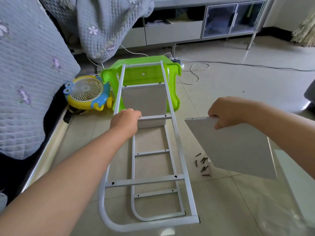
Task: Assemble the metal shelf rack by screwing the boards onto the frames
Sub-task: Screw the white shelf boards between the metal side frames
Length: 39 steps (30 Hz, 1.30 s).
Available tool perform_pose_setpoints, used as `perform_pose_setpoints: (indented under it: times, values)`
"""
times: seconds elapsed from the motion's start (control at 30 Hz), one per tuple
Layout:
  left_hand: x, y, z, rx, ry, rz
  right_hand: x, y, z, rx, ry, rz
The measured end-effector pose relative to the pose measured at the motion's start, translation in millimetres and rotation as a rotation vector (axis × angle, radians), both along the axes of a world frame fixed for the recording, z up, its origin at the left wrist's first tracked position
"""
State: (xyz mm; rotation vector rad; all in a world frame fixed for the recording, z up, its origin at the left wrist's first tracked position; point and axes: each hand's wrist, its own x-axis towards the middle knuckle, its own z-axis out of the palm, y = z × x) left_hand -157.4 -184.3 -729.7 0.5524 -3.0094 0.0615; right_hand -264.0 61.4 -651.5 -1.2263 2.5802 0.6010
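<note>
Left hand (pixel 125 120) grip curled round a crossbar of the near frame (pixel 177 143), which lies over the second frame (pixel 136 169) on the floor (pixel 238 82). Right hand (pixel 225 111) grip pinches a loose board (pixel 238 147) just right of the frames, tilted above the screws (pixel 202 165). Another board (pixel 144 99) sits between the frames.

Frames ahead of you, board to their right.
Your frames (pixel 150 167) lie on the floor (pixel 238 210), screws (pixel 202 165) between them and the board (pixel 238 147).
</note>
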Motion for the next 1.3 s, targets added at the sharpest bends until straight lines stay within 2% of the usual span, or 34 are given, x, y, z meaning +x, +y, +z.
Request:
perform_pose_setpoints:
  times: [0.13, 0.37, 0.53, 0.63, 0.73, 0.87, 1.0, 1.1, 1.3]
  values:
    - [-5.2, -2.7, 5.4, 0.03, -0.028, -0.009, 9.0, -12.0, -9.9, -0.016, -0.059, 0.113]
    - [-18.4, -14.9, 27.9, 0.057, -0.008, -0.04, 6.5, -18.9, -33.7, -0.422, -0.296, -0.018]
    - [-18.9, -13.0, 24.7, 0.045, -0.057, -0.022, 25.8, -44.9, -63.5, -0.629, -0.261, 0.009]
    - [-16.5, -14.9, 21.8, 0.04, -0.067, -0.006, 24.2, -52.7, -74.6, -0.753, -0.253, -0.062]
    - [-16.9, -11.4, 19.7, 0.03, -0.091, -0.014, 22.0, -52.3, -75.7, -0.735, -0.239, -0.067]
    - [-17.9, -10.0, 20.3, 0.027, -0.09, -0.01, 21.6, -38.4, -71.9, -0.584, -0.23, -0.047]
    - [-18.4, -12.5, 21.1, 0.021, -0.083, -0.03, 18.9, -21.1, -72.2, -0.517, -0.315, -0.115]
    - [-20.9, -14.1, 21.2, 0.001, -0.084, -0.045, 20.8, -9.5, -71.7, -0.505, -0.381, -0.238]
    - [-28.7, -22.2, 21.6, -0.005, -0.114, -0.106, 28.2, 6.5, -73.2, -0.619, -0.555, -0.541]
